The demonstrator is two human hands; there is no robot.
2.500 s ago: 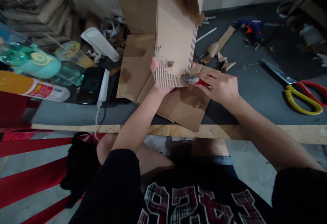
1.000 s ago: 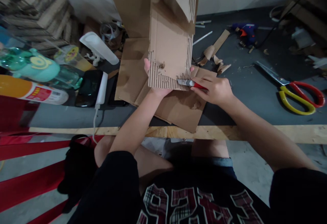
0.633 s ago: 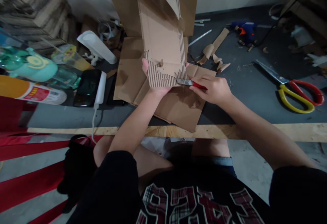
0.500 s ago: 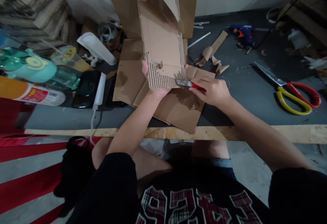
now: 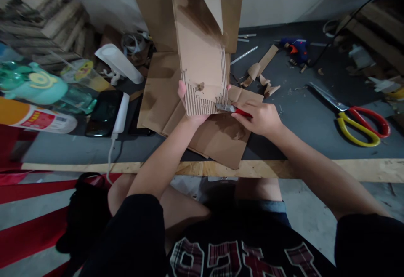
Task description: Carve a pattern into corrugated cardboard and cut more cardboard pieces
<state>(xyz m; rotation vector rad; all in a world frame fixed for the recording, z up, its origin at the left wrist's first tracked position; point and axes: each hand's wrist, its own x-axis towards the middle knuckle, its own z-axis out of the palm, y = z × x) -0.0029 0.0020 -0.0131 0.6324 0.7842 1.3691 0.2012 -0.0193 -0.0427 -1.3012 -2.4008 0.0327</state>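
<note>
A long cardboard piece (image 5: 202,54) is held up over the table, its near end peeled to striped corrugation. My left hand (image 5: 196,119) grips it from beneath, thumb on the left edge and fingertips showing at the right edge. In my right hand (image 5: 261,117) is a red utility knife (image 5: 242,112), fingers closed round its handle. The blade lies on the corrugated strip near its right side. Below are flat cardboard sheets (image 5: 221,142), partly hidden by the held piece and my left hand.
Scissors (image 5: 350,115), a blue glue gun (image 5: 295,47) and cardboard scraps (image 5: 265,64) lie to the right. On the left are bottles (image 5: 41,117), a drink cup (image 5: 85,75), a black phone (image 5: 104,113) and a white device (image 5: 121,115) with a cable. A larger cardboard panel (image 5: 232,11) stands behind.
The knife blade has shifted slightly left on the corrugated strip, and my right hand has moved with it. The whole view has shifted a little.
</note>
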